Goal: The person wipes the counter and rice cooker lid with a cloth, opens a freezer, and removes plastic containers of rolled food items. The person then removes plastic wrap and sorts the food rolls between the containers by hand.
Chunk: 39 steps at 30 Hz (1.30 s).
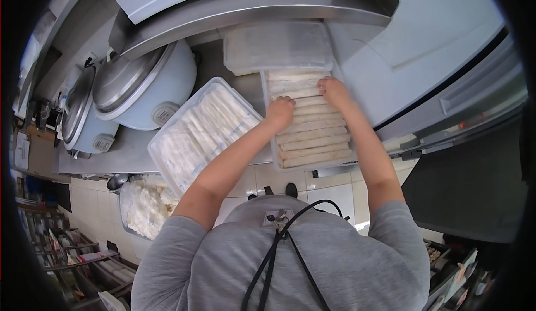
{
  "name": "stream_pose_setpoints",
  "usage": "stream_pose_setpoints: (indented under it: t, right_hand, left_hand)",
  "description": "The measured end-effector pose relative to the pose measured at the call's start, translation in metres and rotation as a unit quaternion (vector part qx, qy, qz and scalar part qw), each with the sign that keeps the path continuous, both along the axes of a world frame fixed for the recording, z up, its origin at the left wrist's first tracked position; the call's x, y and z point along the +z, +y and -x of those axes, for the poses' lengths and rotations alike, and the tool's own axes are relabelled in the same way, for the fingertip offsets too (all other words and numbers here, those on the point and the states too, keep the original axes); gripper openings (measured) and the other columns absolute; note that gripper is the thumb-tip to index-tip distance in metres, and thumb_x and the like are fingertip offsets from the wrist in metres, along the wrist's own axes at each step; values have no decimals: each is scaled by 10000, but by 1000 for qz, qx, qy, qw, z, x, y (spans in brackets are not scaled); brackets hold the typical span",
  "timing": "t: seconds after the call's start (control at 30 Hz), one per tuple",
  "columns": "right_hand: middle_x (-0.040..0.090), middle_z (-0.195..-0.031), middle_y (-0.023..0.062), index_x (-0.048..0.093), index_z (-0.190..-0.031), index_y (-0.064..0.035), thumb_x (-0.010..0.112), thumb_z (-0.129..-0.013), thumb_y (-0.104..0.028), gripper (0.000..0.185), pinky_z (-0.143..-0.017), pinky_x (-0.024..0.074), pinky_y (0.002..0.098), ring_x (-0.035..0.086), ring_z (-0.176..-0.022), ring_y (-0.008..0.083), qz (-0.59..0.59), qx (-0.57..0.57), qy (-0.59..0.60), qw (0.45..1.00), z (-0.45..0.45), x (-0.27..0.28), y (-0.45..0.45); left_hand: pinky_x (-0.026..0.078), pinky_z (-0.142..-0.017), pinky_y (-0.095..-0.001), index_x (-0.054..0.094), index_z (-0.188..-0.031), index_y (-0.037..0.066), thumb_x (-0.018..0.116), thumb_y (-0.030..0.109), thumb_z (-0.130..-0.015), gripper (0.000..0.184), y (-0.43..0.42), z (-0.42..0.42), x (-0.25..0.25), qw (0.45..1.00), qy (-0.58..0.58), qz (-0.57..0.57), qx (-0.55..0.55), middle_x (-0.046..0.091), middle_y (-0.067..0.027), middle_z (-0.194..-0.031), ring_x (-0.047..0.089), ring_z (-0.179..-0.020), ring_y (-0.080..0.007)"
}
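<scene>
A clear plastic container (pixel 273 156) holds several pale rolls (pixel 314 139) lying crosswise in a column. My left hand (pixel 281 112) is at its left edge, fingers curled at the left end of a roll. Across from it, my right hand (pixel 335 92) curls at the right end of a roll near the upper part of the container. The fingers of both hands seem closed on one roll between them. Left of this container, a tilted tray (pixel 162 153) holds several white wrapped rolls (pixel 209 122), partly hidden by my left forearm.
A lidded plastic container (pixel 279 46) stands behind the rolls. Two large cookers (pixel 146 87) with metal lids are on the left of the counter. A metal shelf (pixel 251 18) bearing a white appliance overhangs the back. Below left is a bin of white stuff (pixel 146 209); a white cabinet (pixel 413 48) stands right.
</scene>
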State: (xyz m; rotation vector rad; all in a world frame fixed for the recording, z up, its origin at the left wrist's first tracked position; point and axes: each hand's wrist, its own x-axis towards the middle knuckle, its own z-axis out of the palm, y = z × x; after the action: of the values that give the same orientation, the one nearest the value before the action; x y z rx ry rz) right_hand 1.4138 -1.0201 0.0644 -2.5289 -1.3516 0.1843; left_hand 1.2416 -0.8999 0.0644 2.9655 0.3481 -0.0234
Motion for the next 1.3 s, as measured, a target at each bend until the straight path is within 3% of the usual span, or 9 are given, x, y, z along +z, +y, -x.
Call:
stream_pose_setpoints:
  t: [0.1,0.2,0.4,0.57,0.8,1.0,1.1,1.17,1.3]
  right_hand:
    - [603,-856,76,605,-848,-94,631,-691,-92,159,-717,455,367,565,-838,270,-128,57,-98,985,2,-12,8]
    - [610,-882,74,604,-864,-98,649,-678,-74,193,-721,456,363,566,-840,277,-34,70,-55,995,0,-11,15]
    - [609,-850,76,606,-874,-96,662,-685,-101,197,-731,459,348,574,-841,268,9,51,39,998,-8,-8,23]
    - [567,-990,46,596,-938,-129,638,-711,-119,231,-805,433,370,511,-1010,243,23,60,-66,996,-2,-15,25]
    - [521,-1045,54,559,-968,-112,628,-722,-123,256,-845,410,378,478,-1027,260,23,91,21,995,-7,-18,24]
    - [534,-1023,67,536,-980,-93,610,-753,-132,242,-859,388,406,486,-1026,255,-125,46,35,990,-21,-36,31]
    - [544,-1015,69,545,-962,-90,604,-756,-120,216,-866,381,398,499,-1006,260,-118,27,25,992,-18,-32,29]
    - [544,-1030,64,581,-962,-112,600,-760,-126,203,-876,373,401,496,-1015,252,-100,62,40,992,-19,-31,28]
    - [557,-1017,46,614,-974,-151,587,-771,-131,206,-882,367,401,504,-1010,238,11,99,39,994,-23,-31,22]
  left_hand:
    - [465,-785,-365,617,-880,26,517,38,-695,210,-3,2,1,999,-9,32,23,574,-115,-974,547,-946,-254]
    - [449,-806,-372,620,-871,27,522,42,-686,209,-2,8,2,999,38,15,15,575,-114,-961,538,-959,-253]
    - [448,-723,-381,592,-827,58,505,94,-709,152,7,13,-24,992,-106,-52,-32,583,-96,-839,573,-832,-263]
    - [400,-782,-367,580,-880,73,492,78,-711,191,4,22,-31,983,-167,-59,-52,556,-96,-920,532,-917,-241]
    - [358,-863,-382,538,-1001,60,521,77,-700,302,1,28,-16,993,-111,-16,-45,544,-115,-981,504,-986,-264]
    - [338,-900,-389,531,-1037,67,533,81,-692,345,1,28,-16,994,-97,-13,-51,504,-146,-1121,460,-1064,-269]
    - [340,-896,-386,535,-1035,65,537,89,-689,347,2,28,-20,994,-88,-21,-57,498,-152,-1137,461,-1062,-272]
    - [348,-867,-347,588,-904,38,551,69,-641,267,1,29,-21,982,-172,-36,-64,548,-147,-1029,506,-981,-250]
    - [353,-861,-346,597,-861,38,547,62,-641,227,1,27,-19,992,-111,4,-52,552,-126,-978,509,-966,-250]
